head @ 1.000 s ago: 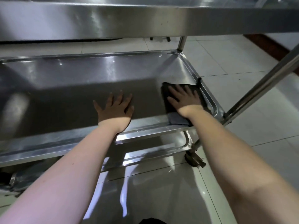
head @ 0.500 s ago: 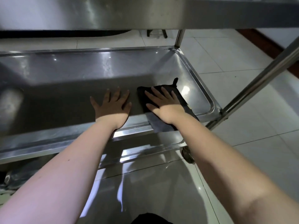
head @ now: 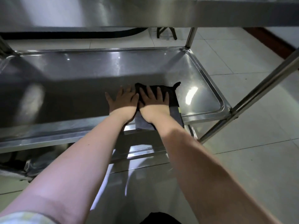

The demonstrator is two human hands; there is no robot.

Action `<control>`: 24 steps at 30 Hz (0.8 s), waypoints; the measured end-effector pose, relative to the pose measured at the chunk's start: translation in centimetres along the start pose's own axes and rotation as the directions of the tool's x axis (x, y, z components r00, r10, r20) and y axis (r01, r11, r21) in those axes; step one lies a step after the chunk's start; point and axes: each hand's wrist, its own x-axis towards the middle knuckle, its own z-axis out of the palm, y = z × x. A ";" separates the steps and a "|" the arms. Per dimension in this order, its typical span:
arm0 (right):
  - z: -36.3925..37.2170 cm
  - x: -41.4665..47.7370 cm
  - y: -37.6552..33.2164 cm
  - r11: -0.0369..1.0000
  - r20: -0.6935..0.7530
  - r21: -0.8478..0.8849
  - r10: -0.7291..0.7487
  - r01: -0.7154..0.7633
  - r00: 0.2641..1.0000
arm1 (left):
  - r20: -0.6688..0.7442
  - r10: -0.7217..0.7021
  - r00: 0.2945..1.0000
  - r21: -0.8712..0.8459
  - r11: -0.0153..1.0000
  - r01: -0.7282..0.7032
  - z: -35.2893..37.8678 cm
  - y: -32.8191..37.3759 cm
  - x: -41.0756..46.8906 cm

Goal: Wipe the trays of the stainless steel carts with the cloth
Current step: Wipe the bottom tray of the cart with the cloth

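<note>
Your right grip (head: 154, 101) lay flat on the cloth (head: 174, 97), fingers straight and spread apart, pressing it down, not clamped round it. The cloth sat on the middle tray (head: 113, 67), near the front edge and right of centre, with its near end draped over the front rim. Your left grip (head: 123, 101) was flat too, fingers apart, on bare steel just left of the cloth and close against your right thumb. It held nothing and looked to be bracing you.

You were mid-wipe on this tray, I judge, and far from the end of the job. The patch between the cloth and the right edge gleamed. It may have been wiped, but the steel showed no streaks or wet marks, so I cannot tell cleaned from uncleaned. The whole left half of the tray, up to the back edge, lay in shadow and well apart from the cloth, so count it as left to do.

Of the top tray (head: 161, 13) you could see only the front edge and underside, so its state is unknown. The bottom tray (head: 142, 151) showed as a strip beneath your arms, with no cloth on it. It likely waited its turn. The task speaks of carts, but only this one was in view, so any others remained to be done.
</note>
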 end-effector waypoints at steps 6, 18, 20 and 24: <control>0.2 0.2 -6.7 0.993 0.081 0.035 0.109 -0.112 0.991 | -0.248 -0.085 0.965 -0.510 0.858 -0.055 -5.5 -4.1 -2.3; -0.8 -0.2 -5.8 0.958 0.040 0.272 0.085 -0.093 0.996 | -0.089 0.057 0.994 0.049 0.997 -0.052 -3.9 -4.8 -5.0; 0.0 -0.5 -5.1 0.963 0.046 0.254 0.078 -0.087 0.996 | -0.012 -0.007 1.000 0.152 0.988 0.009 -2.4 -3.8 -4.9; 0.5 -0.2 -4.7 0.960 0.022 0.265 0.087 -0.090 0.996 | 0.027 -0.073 0.997 0.219 0.974 0.066 -2.9 -6.3 -4.5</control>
